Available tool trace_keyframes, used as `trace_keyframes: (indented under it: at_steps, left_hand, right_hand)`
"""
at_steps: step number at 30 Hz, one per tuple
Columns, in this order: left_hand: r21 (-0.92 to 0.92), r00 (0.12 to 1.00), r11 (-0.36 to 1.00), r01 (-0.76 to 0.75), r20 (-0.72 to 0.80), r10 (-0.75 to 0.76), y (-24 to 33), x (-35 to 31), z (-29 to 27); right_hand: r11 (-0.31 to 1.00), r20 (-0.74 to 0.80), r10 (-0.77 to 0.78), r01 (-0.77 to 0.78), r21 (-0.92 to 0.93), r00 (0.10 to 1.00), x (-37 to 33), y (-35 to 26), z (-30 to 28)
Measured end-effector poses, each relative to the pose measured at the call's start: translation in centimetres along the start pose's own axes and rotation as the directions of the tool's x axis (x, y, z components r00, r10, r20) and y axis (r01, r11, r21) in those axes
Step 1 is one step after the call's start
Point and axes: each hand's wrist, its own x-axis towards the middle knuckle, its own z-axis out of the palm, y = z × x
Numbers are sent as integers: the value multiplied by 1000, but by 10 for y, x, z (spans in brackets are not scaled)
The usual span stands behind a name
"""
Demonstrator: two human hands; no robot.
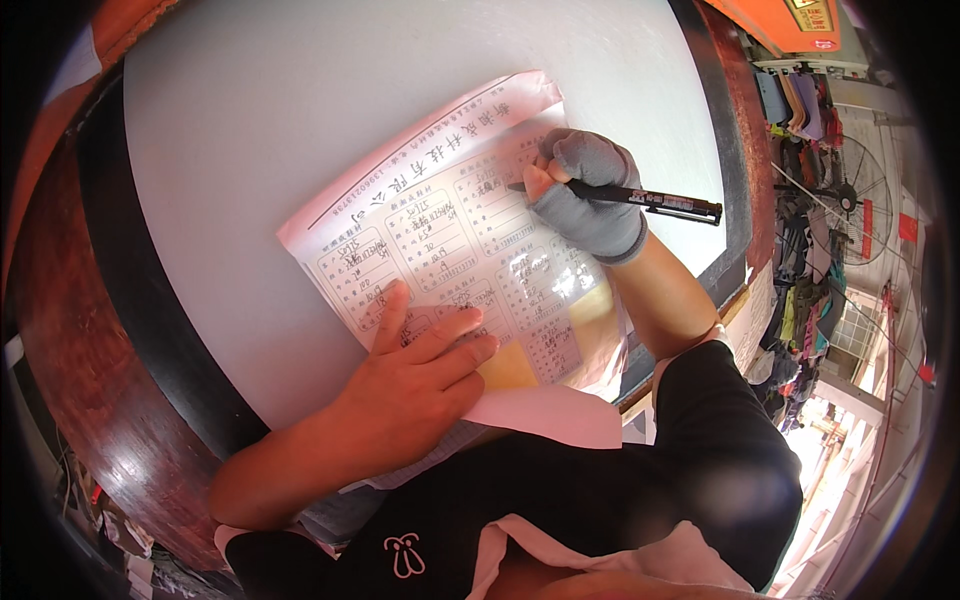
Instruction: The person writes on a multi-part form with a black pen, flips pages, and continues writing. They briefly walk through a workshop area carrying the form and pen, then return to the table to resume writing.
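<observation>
A sheet of label stickers (440, 235) lies at a slant on a pale grey table panel, with printed boxes, several of them filled in by hand. Some labels have been peeled off near its lower part, where yellow backing shows. My right hand (592, 190), in a grey fingerless glove, grips a black marker pen (655, 200). Its tip touches or hovers just over a label in the upper right; I cannot tell which. My bare left hand (425, 370) rests on the sheet's lower left part with its fingers spread. The sheet's near edge curls up towards me.
The pale panel (250, 130) has a black border (160, 330) and a reddish-brown wooden edge (90, 290). Orange machine parts (775, 20) stand at the far corners. On the right are a standing fan (850, 190), hanging cloths (805, 105) and cables.
</observation>
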Motion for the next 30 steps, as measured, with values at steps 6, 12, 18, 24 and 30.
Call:
trace_keyframes:
  at_steps: [6,12,18,24,30]
  left_hand:
    - [3,1000,1000,-2,-9,2,0,0,1]
    - [-7,1000,1000,0,-16,0,0,0,1]
    - [-4,1000,1000,0,-11,0,0,0,1]
    - [4,1000,1000,-6,-9,6,0,0,1]
    - [1,1000,1000,-2,-11,2,0,0,1]
  right_hand:
    - [994,47,-68,72,-82,997,2,2,-2]
    - [995,24,-74,75,-66,997,1,2,-1]
    - [996,28,5,-2,-91,1000,-2,-1,-2]
    - [999,23,-42,42,-11,999,1,2,-2]
    - [997,33,-14,16,-72,999,-1,-1,-2]
